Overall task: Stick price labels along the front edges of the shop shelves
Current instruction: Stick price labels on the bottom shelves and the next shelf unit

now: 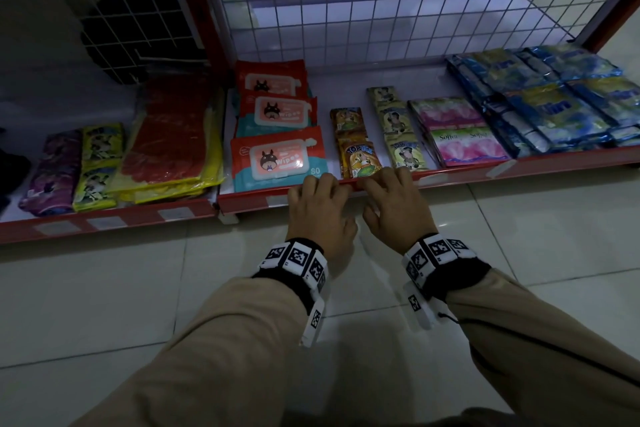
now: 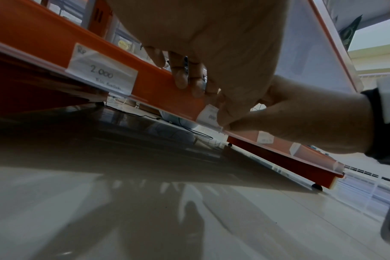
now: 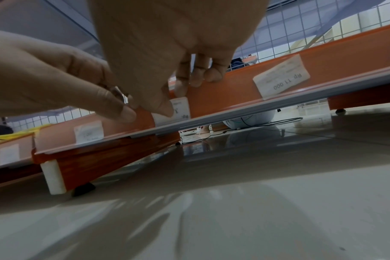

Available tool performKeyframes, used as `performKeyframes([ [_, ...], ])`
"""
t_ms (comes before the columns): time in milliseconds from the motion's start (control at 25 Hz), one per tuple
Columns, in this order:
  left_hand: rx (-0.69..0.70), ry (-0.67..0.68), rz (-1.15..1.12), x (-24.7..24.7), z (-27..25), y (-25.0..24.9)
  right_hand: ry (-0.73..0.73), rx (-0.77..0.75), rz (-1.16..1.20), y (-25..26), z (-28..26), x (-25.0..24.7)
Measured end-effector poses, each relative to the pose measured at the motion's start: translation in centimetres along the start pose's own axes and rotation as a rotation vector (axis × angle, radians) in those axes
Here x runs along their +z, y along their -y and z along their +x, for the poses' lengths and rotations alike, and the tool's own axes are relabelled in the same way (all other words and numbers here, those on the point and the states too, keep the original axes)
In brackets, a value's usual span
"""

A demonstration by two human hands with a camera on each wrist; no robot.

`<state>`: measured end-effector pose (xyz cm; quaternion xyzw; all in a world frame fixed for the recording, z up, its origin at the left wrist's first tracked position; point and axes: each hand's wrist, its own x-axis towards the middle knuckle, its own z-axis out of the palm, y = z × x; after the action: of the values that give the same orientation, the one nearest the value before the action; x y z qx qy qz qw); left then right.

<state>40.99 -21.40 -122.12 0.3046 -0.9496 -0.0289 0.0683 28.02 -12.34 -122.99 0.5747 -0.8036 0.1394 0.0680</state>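
Seating the price label (image 3: pixel 178 110) flat on the shelf's front edge (image 1: pixel 450 178) calls for even thumb pressure: left hand (image 1: pixel 320 215) hooks its fingers over the rim, right hand (image 1: pixel 393 208) thumbs the label beside it.

Label half hidden behind thumbs

The small price label (image 3: pixel 180 109) is partly covered by the right hand (image 3: pixel 167 44); its writing cannot be read. Other labels (image 1: pixel 59 227) along the shelf edge (image 1: pixel 450 180) are blurred.
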Motion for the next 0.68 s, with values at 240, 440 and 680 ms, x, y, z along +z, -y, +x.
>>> performKeyframes([
  [240, -0.005, -0.003, -0.068, -0.3, 0.13, 0.0, -0.069, 0.051, 0.048, 0.09, 0.51, -0.26],
  [440, -0.062, -0.048, -0.172, -0.61, 0.51, 0.11, -0.172, 0.177, 0.441, -0.61, 0.91, -0.76],
  [680, -0.088, -0.048, -0.235, -0.32, 0.55, 0.19, -0.197, 0.528, 1.156, 0.12, 0.97, -0.89],
])
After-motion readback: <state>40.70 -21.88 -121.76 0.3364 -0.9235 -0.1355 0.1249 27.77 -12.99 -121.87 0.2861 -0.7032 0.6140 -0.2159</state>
